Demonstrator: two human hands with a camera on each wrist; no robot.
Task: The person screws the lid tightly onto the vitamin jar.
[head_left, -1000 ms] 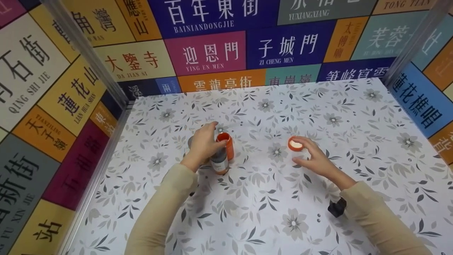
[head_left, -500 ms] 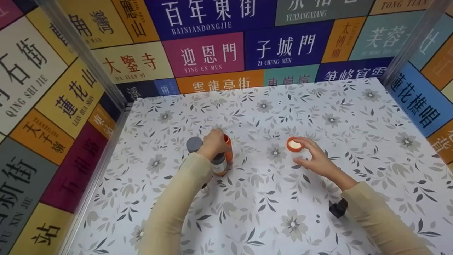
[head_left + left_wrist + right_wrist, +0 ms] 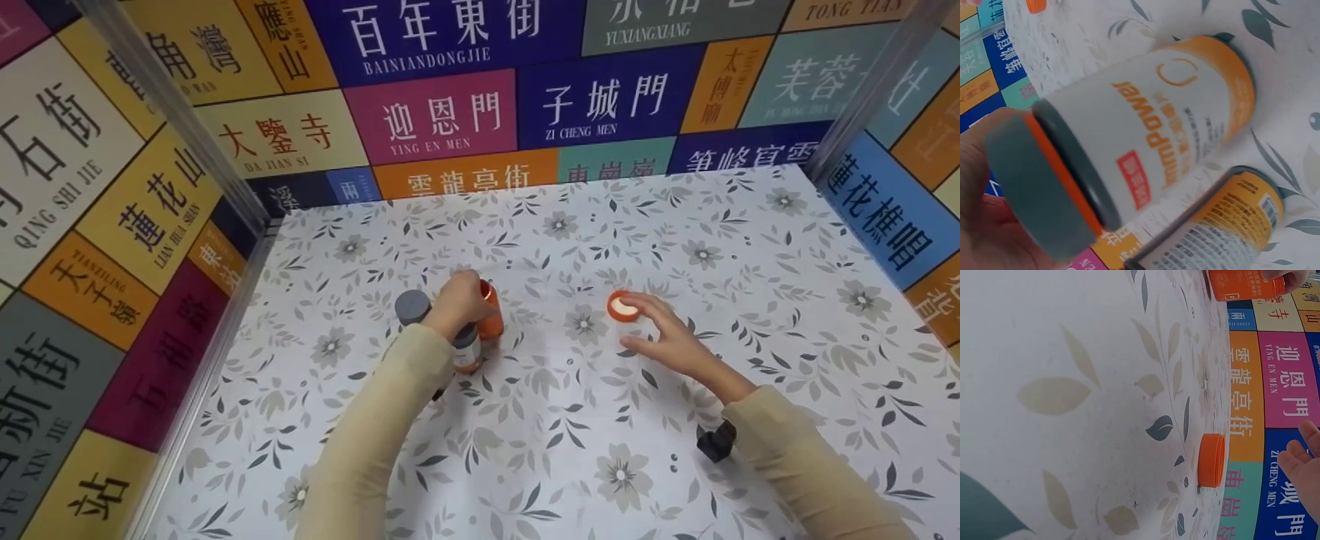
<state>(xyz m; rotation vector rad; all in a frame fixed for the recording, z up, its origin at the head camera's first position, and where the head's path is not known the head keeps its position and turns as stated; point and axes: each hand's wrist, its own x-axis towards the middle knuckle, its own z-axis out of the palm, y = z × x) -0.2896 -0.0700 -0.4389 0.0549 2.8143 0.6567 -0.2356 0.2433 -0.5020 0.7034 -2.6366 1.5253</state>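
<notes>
My left hand (image 3: 454, 305) grips an open orange bottle (image 3: 493, 321) near its mouth. Two grey-capped bottles stand by that hand: one bottle (image 3: 412, 306) to its left, the other bottle (image 3: 466, 354) just below it. The left wrist view has a white-labelled bottle (image 3: 1145, 129) in front of the hand and a yellow-and-white bottle (image 3: 1224, 225) beside it. An orange lid (image 3: 622, 306), white inside, lies on the table to the right. Beside the lid my right hand (image 3: 667, 339) hovers with loosely bent fingers; in the right wrist view it is apart from the lid (image 3: 1211, 460).
A white floral cloth covers the table (image 3: 555, 442). Printed panels (image 3: 442, 112) of coloured signs rise behind it and along both sides. A black device (image 3: 716, 441) sits at the right cuff.
My left hand has come off the left grey-capped bottle and moved right onto the orange bottle's mouth. The orange bottle has shifted slightly right. The right hand has hardly moved.
</notes>
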